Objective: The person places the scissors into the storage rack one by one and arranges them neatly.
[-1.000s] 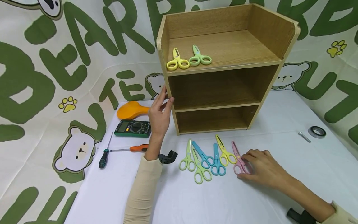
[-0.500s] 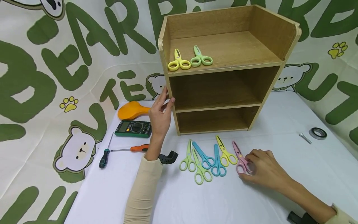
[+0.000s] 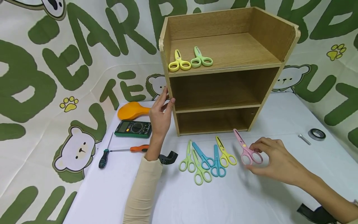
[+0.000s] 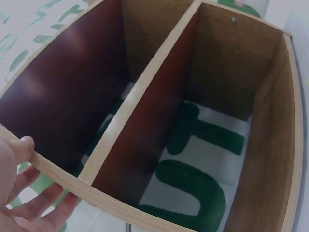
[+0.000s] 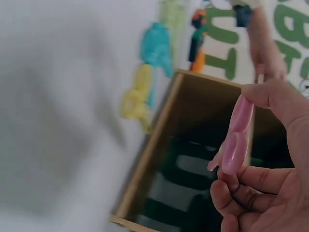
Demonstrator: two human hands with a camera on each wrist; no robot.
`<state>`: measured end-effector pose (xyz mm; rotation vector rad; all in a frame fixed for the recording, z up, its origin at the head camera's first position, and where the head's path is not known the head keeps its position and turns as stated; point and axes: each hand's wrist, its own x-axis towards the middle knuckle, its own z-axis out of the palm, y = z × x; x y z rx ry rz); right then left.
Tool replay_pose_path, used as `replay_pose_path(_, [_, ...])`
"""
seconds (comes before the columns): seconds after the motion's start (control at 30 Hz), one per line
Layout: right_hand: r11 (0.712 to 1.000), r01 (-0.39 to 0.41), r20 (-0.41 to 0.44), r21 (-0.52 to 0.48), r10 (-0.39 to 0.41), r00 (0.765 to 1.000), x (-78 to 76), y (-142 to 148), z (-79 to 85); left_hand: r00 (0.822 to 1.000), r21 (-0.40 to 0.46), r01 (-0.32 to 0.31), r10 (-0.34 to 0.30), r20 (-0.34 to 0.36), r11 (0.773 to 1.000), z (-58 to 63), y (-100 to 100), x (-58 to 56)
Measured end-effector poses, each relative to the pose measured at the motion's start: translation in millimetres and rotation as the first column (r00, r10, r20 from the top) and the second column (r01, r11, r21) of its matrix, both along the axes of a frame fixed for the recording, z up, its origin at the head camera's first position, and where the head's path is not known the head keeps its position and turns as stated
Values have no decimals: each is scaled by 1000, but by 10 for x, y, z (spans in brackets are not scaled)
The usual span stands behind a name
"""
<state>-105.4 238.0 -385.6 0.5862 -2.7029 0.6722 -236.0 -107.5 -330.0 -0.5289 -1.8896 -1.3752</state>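
A pair of pink scissors (image 3: 245, 149) is raised off the white table, handles toward the person and blades toward the shelf. My right hand (image 3: 275, 158) pinches its handles between thumb and fingers; the right wrist view shows the pink handle loops (image 5: 236, 145) edge-on. At the left side of the wooden shelf (image 3: 223, 67), my left hand (image 3: 161, 116) holds the side panel's edge, thumb at the front and fingers outside. Yellow scissors (image 3: 179, 61) and green scissors (image 3: 200, 58) lie on the shelf's top board. Before it lie several more scissors, including blue scissors (image 3: 217, 161) and yellow scissors (image 3: 225, 152).
Left of the shelf lie an orange paddle-like object (image 3: 131, 110), a multimeter (image 3: 133, 128), an orange-handled screwdriver (image 3: 137, 148) and a dark-green-handled screwdriver (image 3: 104, 158). A bolt (image 3: 304, 139) and a black tape roll (image 3: 317, 134) are at the right. A printed cloth backdrop surrounds the table.
My right hand has lifted the pink scissors off the table, away from the row. The left hand stays at the shelf's side.
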Motion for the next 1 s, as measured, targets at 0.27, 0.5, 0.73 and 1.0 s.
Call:
replay_pose_path(0.27, [998, -57, -50, 24, 58, 997, -46, -92, 519, 1000, 15, 7, -7, -20, 1000, -3, -20, -10])
replay_pose_path(0.5, [993, -115, -136, 18, 116, 984, -108, -129, 845, 1000, 11, 13, -12, -21, 1000, -9, -14, -6])
replay_pose_path(0.73, [991, -131, -169, 34, 135, 976, -178, -160, 1190, 1000, 7, 9, -9, -16, 1000, -6, -4, -2])
replay_pose_path(1.0, [991, -129, -181, 35, 133, 974, -373, -226, 1591, 1000, 5, 4, -4, -1, 1000, 5, -9, 17])
